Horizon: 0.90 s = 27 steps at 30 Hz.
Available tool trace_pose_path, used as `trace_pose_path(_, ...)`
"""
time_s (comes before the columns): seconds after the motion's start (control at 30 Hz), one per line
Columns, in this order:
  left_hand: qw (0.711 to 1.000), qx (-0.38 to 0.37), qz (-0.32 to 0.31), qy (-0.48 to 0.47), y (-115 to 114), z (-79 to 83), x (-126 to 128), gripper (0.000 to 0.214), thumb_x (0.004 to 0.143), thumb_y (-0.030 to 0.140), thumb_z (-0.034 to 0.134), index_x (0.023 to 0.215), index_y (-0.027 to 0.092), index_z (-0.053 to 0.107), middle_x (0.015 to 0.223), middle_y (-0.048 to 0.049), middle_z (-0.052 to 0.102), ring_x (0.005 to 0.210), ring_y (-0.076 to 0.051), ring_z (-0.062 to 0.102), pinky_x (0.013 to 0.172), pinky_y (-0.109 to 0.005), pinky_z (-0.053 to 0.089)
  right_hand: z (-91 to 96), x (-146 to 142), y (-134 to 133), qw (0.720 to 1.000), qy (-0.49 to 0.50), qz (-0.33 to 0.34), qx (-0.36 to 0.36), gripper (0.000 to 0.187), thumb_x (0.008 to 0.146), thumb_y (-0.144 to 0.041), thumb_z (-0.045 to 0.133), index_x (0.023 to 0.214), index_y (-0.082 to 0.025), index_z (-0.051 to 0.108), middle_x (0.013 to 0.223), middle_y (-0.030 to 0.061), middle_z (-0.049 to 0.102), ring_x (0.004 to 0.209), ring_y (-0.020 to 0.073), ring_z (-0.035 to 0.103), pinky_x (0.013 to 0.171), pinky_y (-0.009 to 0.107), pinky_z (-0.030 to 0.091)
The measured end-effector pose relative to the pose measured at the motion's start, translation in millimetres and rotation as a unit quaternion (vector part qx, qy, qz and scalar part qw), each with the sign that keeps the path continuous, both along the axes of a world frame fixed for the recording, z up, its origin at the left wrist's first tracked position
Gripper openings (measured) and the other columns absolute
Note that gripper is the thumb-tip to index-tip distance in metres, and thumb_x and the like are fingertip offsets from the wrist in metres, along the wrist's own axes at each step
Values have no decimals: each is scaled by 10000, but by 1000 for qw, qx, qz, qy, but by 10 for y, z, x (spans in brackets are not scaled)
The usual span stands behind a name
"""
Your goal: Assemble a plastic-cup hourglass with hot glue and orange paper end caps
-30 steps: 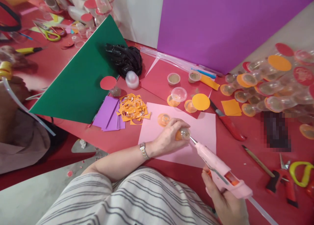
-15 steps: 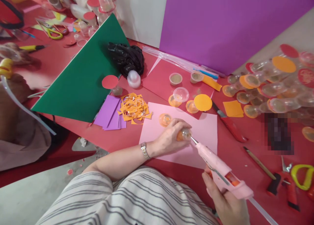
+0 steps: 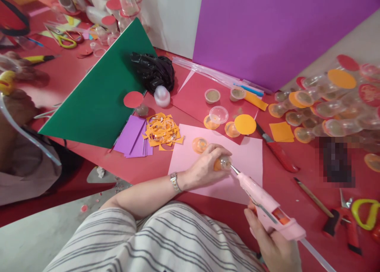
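Note:
My left hand [image 3: 209, 165] is closed round a small clear plastic cup piece [image 3: 225, 163] with orange showing in it, held on its side above a pink sheet [image 3: 249, 149]. In my right hand [image 3: 274, 240] is a pink glue gun [image 3: 267, 203], a glue stick [image 3: 317, 256] jutting from its back end. The metal nozzle [image 3: 235, 169] touches or nearly touches the cup piece. Just beyond my left hand, a clear cup on an orange disc [image 3: 200, 145] rests on the sheet. Farther back are an orange disc [image 3: 245, 124] and a clear lid [image 3: 219, 115].
Orange scraps [image 3: 164, 130] and purple cards [image 3: 132, 136] lie left of the sheet. A green board [image 3: 97, 94] leans beside a black plastic bag [image 3: 156, 70]. To the right are a red cutter [image 3: 282, 155], pliers [image 3: 350, 224] and stacked cups [image 3: 335, 118]. Another person's hand [image 3: 18, 110] is far left.
My hands, the cup piece and the glue gun stay nearly still. At the left edge, the other person's hand and glue gun have shifted slightly.

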<state>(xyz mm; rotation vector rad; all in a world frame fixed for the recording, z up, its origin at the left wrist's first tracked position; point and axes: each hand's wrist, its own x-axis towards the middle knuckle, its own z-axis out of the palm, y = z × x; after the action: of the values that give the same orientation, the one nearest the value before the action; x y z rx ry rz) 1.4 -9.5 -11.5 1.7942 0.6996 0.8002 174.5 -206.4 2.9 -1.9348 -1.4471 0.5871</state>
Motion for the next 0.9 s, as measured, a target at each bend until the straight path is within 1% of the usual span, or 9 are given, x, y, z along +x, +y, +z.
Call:
trace_pose_path(0.13,1000,-3,2,2,-8,-20,6,370,798,204,717,1132,197,560,1140,-98,563,1072,-216,579,984,-401,508,-2,-13,9,1000,8,-9,-7,332,868,-512,620,870,-233,800,869,85,784,661,208,742,526,225,603)
trace_pose_path(0.23,1000,-7,0,1,-12,-42,12,383,793,213,732,1136,198,562,1144,-98,560,1073,-216,579,985,-400,509,40,-37,55,1000,-10,9,10,352,897,-507,589,851,-235,808,864,85,785,678,216,751,587,241,621)
trace_pose_path(0.33,1000,-6,-3,-5,-13,-51,14,386,791,210,739,1135,192,565,1140,-101,559,1080,-219,576,987,-395,508,121,-69,127,996,-54,37,55,355,954,-436,536,837,-245,812,841,76,785,702,213,760,641,235,622)
trace_pose_path(0.43,1000,-6,-6,-6,-12,-44,10,377,799,203,732,1137,187,564,1137,-103,556,1083,-216,575,987,-388,507,192,-98,189,985,-117,67,106,384,995,-346,481,823,-253,812,810,65,782,668,189,756,620,198,606)
trace_pose_path(0.5,1000,-6,-9,-3,-12,-37,6,376,804,207,728,1140,189,561,1142,-104,555,1086,-217,574,990,-392,506,212,-114,210,984,-123,70,107,400,997,-368,476,814,-249,811,801,63,781,649,186,753,601,192,602)
trace_pose_path(0.57,1000,-6,-11,-4,-14,-36,4,380,804,210,730,1143,192,559,1145,-104,557,1091,-219,572,993,-396,503,218,-129,222,989,-104,57,92,420,984,-440,484,805,-246,811,801,63,781,645,196,752,593,203,608)
trace_pose_path(0.63,1000,-8,-12,-4,-17,-40,5,385,800,202,732,1142,194,557,1143,-102,558,1090,-218,574,991,-392,505,233,-145,241,992,-85,43,78,434,978,-470,482,799,-249,810,794,60,779,650,201,754,597,207,612)
trace_pose_path(0.7,1000,-8,-13,-6,-20,-46,8,395,791,193,739,1140,194,555,1142,-102,556,1090,-218,574,988,-385,507,265,-161,275,993,-78,38,84,427,985,-441,483,795,-242,810,773,63,776,637,196,752,596,192,607)
trace_pose_path(0.9,1000,-9,-21,-17,-20,-45,6,399,791,172,736,1144,184,552,1122,-104,552,1109,-221,564,990,-375,505,352,-187,359,976,-142,89,136,417,1005,-319,472,776,-225,808,741,64,773,604,171,743,585,157,588)
